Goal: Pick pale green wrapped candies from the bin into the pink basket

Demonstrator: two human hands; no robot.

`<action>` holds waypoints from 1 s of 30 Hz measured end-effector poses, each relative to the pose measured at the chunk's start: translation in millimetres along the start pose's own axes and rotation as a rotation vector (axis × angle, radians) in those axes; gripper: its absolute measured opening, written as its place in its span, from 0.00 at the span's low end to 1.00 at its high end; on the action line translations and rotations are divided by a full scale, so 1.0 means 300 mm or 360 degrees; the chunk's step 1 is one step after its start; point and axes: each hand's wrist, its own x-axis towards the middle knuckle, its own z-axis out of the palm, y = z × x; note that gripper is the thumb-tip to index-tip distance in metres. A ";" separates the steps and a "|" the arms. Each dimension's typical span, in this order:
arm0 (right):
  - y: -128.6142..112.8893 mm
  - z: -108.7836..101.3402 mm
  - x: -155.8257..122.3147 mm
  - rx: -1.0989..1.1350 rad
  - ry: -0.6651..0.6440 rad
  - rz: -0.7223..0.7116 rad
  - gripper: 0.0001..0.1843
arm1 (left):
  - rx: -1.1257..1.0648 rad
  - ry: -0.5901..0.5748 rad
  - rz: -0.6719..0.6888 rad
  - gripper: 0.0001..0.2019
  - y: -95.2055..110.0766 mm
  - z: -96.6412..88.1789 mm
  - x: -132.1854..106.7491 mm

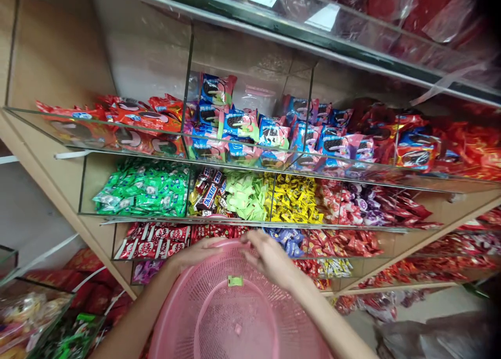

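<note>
Left hand and right hand are closed on the far rim of the pink basket, which is held just below them; candy shelves are seen directly beyond.

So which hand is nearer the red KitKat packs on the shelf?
Left. The left hand holds the far rim of the pink basket, just right of and below the KitKat packs. The right hand holds the rim farther right, beneath the blue-wrapped sweets.

"SNICKERS" on brown bar wrappers; "KitKat" on red wrappers
</note>
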 end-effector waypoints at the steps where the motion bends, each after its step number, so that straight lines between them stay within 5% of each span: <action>1: -0.003 -0.051 0.028 -0.0002 0.0092 -0.0042 0.06 | -0.0007 -0.0014 -0.0003 0.30 0.003 0.002 -0.004; 5: 0.017 -0.166 0.162 -0.0304 0.0343 -0.0110 0.04 | -0.0052 0.0037 -0.0042 0.31 0.024 0.017 -0.019; 11: 0.051 -0.155 0.304 -0.0811 0.0284 -0.0082 0.07 | -0.0067 0.0124 -0.0057 0.32 0.053 0.028 -0.033; 21: 0.060 -0.142 0.319 -0.0860 0.0178 -0.0086 0.09 | -0.0108 0.0151 -0.0040 0.30 0.037 0.018 -0.032; 30: 0.087 -0.132 0.327 -0.0636 0.0390 -0.0106 0.08 | -0.0056 0.0217 -0.0058 0.30 0.048 0.026 -0.028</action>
